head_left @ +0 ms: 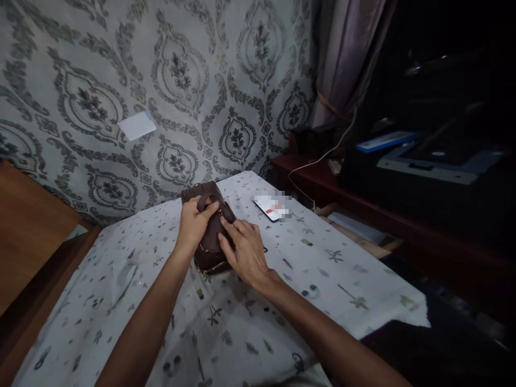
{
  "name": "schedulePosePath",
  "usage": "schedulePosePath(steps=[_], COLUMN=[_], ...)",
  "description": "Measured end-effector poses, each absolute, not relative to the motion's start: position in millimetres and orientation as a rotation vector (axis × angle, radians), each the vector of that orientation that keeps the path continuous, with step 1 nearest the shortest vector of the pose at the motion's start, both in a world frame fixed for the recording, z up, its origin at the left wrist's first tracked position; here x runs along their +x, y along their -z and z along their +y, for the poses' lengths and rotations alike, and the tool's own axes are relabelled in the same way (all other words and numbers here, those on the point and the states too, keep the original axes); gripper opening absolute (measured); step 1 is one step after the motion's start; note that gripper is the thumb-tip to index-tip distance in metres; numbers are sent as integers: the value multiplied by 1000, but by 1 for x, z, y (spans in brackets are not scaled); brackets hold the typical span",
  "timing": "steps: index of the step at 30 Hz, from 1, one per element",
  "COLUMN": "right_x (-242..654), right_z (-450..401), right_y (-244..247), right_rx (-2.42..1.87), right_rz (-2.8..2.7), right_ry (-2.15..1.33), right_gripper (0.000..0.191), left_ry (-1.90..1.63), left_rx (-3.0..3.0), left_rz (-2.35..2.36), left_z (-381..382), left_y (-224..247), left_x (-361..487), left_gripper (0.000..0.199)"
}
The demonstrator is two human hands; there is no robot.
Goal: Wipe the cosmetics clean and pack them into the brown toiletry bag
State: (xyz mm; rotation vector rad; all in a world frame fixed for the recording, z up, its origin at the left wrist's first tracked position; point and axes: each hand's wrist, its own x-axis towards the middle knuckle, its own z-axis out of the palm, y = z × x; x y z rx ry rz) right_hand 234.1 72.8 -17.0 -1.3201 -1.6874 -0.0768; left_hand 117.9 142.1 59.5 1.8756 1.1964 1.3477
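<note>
A small dark brown bag (pixel 210 236) with gold-coloured zips lies on the cloth-covered table. My left hand (pixel 194 217) is closed on its upper left part, by a short strap loop (pixel 204 201), with the thumb across the top. From the right side, my right hand (pixel 244 244) grips the bag, its index finger close to a zip pull (pixel 220 213) and its thumb on the brown face. The other fingers of that hand are folded and partly hidden. Another zip (pixel 215 267) runs along the near end of the bag.
A phone (pixel 271 207) with a lit screen lies right of the bag. The tablecloth (pixel 322 279) is white with leaf prints. Patterned wallpaper (pixel 181 80) stands behind. A white cable (pixel 322 156) hangs by a dark red shelf (pixel 363 193) at right; a brown wooden board (pixel 32 226) stands left.
</note>
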Motion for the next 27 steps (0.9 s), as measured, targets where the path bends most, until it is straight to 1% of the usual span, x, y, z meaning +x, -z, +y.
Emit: schedulePosePath(steps=[5, 11, 16, 21, 27], right_x=[233, 232, 233, 234, 234], right_z=[73, 69, 68, 69, 68], right_y=[23, 31, 30, 29, 30], right_rx=[-1303, -1275, -1275, -1274, -1287], right_rz=[-1703, -1700, -1688, -1695, -1694], right_ry=[128, 136, 156, 133, 111], right_gripper=[40, 42, 40, 40, 40], left_ry=[-1338, -1349, -1337, -1327, -1295], left_rx=[1922, 2084, 2087, 2052, 2077], left_rz=[1213, 1293, 1303, 1285, 1325], left_z=[141, 139, 139, 139, 137], left_y=[-60, -58, -57, -60, -60], left_x=[117, 117, 117, 117, 116], left_gripper=[18, 25, 18, 17, 11])
